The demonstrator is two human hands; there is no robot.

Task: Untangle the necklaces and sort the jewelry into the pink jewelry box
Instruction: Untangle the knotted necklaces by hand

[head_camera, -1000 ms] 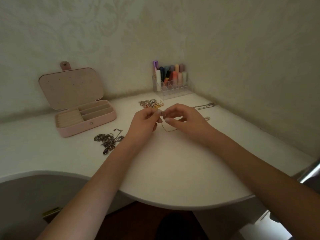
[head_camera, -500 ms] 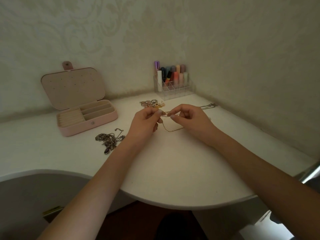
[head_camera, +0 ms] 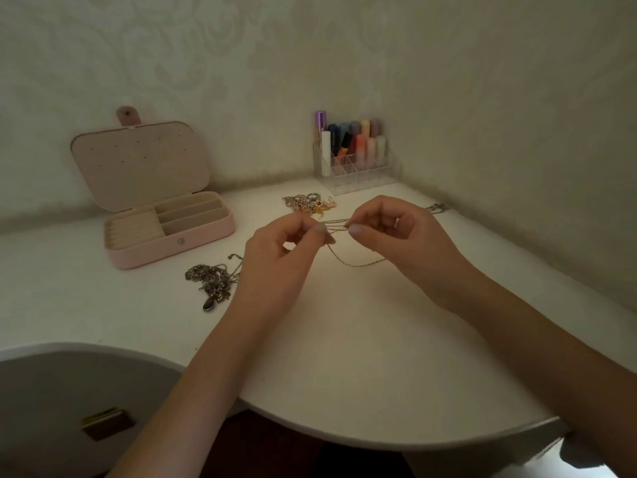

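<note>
Silver tangle (head_camera: 214, 282) beside left hand (head_camera: 275, 263); organizer (head_camera: 355, 163) behind.

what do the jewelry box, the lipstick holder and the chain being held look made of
Pink jewelry box: probably faux leather, smooth matte shell, beige fabric-like lining. Lipstick holder: clear, glossy plastic or acrylic, see-through dividers. Thin chain: gold-toned metal, glinting, pinched by left hand and right hand.

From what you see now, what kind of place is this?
Probably a dressing corner at home: a white rounded tabletop against patterned wallpaper, a clear plastic organiser of lipsticks, and an open pink jewelry box.
</note>
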